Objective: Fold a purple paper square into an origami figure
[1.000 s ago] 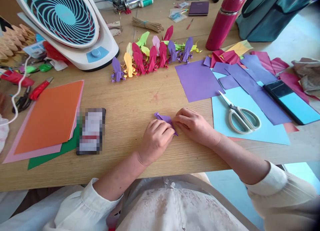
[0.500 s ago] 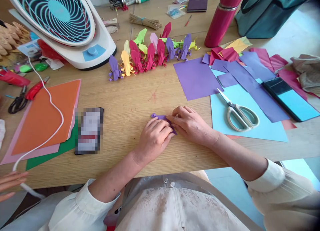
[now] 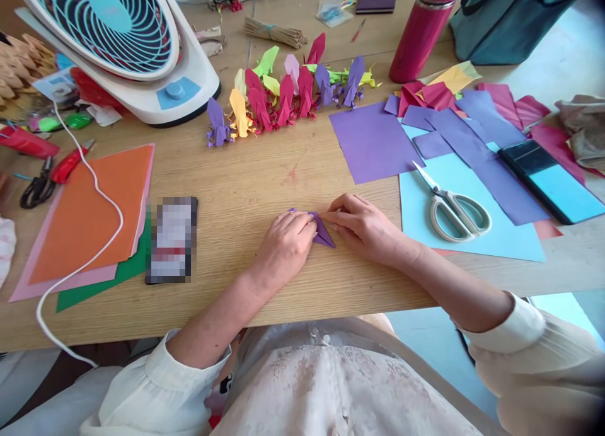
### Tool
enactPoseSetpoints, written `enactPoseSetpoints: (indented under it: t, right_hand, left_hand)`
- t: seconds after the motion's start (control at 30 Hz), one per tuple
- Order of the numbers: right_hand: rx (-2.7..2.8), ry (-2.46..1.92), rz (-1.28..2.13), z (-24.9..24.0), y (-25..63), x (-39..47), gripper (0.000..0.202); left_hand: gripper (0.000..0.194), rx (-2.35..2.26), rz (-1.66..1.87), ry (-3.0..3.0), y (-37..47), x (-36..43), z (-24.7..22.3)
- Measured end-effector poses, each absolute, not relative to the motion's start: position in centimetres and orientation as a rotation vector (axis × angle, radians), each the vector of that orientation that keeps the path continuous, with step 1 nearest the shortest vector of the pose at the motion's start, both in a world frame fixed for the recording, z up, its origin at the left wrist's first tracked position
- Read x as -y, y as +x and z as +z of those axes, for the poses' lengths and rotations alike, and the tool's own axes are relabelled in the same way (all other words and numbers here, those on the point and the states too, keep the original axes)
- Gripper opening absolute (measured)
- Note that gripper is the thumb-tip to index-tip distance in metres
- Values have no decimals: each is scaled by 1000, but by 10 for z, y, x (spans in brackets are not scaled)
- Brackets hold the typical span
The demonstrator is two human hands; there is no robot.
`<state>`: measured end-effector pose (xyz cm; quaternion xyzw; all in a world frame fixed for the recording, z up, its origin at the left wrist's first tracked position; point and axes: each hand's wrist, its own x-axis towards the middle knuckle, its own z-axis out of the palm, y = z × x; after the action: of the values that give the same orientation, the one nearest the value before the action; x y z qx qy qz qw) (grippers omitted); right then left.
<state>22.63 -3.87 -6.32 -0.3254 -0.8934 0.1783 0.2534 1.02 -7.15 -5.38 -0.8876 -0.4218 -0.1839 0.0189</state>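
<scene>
A small folded piece of purple paper point(image 3: 323, 234) lies on the wooden table in front of me, partly covered by my fingers. My left hand point(image 3: 287, 239) rests over its left part, fingers together and pressing it down. Just to the right, my right hand point(image 3: 362, 225) has thumb and forefinger pinched at the paper's upper right edge. A pointed purple flap shows between the two hands. What lies under the left fingers is hidden.
Folded paper figures point(image 3: 286, 102) stand in a row behind. White-handled scissors point(image 3: 456, 215) lie on light blue paper point(image 3: 496, 244) at the right, near purple sheets point(image 3: 378, 143). At the left are a phone point(image 3: 172, 240), orange paper point(image 3: 94, 215), a white cable point(image 3: 116, 225) and a fan point(image 3: 189, 77).
My left hand has shifted slightly left, uncovering more of the purple paper's pointed flap. Another person's hand at the lower left edge has gone out of view.
</scene>
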Motion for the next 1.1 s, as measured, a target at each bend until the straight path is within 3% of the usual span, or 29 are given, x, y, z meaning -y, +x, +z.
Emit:
enactPoseSetpoints:
  t: [0.23,0.67,1.1]
  right_hand:
    - [2511,-852,497,-57,233,48,44]
    - [2597,-753,323,-62,237,56,36]
    - [2636,-746,316,-63,241,58,33]
  left_hand:
    - [23,1320,-548,-2793,8,70,-52]
    - [45,1301,-452,-2836,3,71,-54]
    - [33,1521,-351,-2857,19,72,-38]
